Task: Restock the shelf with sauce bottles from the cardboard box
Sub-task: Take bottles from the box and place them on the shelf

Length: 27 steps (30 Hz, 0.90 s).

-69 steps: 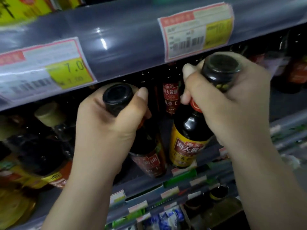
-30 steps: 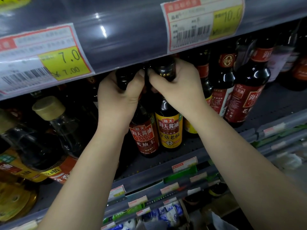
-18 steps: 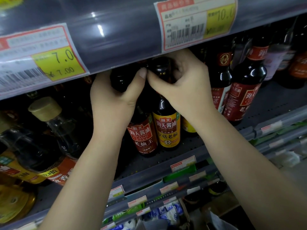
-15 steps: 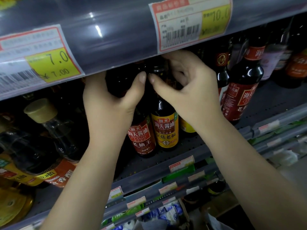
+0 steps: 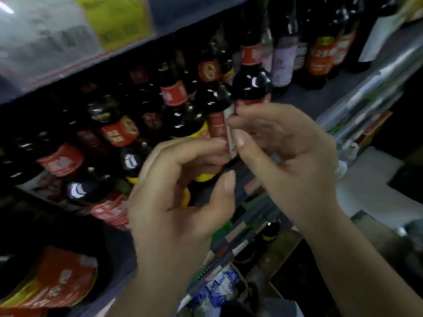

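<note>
You are looking at dark, glossy glass sauce bottles [image 5: 251, 85] whose rounded shoulders throw back small bright highlights. Their red and yellow paper labels [image 5: 175, 96] look matt beside the glass. The grey shelf floor [image 5: 297, 92] under them seems smooth, dull painted metal. Along the upper shelf's front edge, a clear glossy plastic strip [image 5: 41, 40] covers a white and yellow paper price tag [image 5: 119, 19], blurred. At the lower left corner, an orange-red wrapper [image 5: 59, 284] looks like shiny film, its surface creased. Your bare hands [image 5: 180, 197] look matt.
</note>
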{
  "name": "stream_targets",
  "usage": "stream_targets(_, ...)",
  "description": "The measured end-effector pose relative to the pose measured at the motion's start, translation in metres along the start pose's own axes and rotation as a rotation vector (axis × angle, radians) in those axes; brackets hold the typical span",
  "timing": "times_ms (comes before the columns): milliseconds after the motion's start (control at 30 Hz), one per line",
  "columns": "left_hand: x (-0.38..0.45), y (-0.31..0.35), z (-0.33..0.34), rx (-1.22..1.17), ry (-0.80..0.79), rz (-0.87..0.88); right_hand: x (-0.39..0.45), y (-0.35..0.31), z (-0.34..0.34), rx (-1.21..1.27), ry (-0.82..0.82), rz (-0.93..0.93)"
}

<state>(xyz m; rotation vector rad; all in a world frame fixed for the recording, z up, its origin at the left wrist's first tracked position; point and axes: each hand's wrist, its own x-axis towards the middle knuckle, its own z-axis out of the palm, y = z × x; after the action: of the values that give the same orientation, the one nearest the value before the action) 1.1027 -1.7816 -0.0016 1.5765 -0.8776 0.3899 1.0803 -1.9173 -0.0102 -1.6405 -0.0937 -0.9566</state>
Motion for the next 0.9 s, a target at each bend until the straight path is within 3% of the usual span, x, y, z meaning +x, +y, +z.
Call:
stream_targets(267, -0.012, -0.022, 0.136, -0.441, -0.274, -0.434, -0.039, 0.036, -0.115, -0.227, 0.480, 0.162)
stream_targets(500, -0.095, -0.087, 0.250, -0.543, -0.504, -0.740, -0.133, 0.092, -0.186, -0.456, 0.762, 0.458)
stream_targets(733, -0.217, -0.183, 0.315, -0.427, -0.660, -0.987, -0.252, 0.186, -0.208, -0.481, 0.911, 0.882)
stream_targets(900, -0.292, -0.261, 0.337, -0.304, -0.729, -1.086, -0.324, 0.272, -0.214, -0.439, 0.942, 1.031)
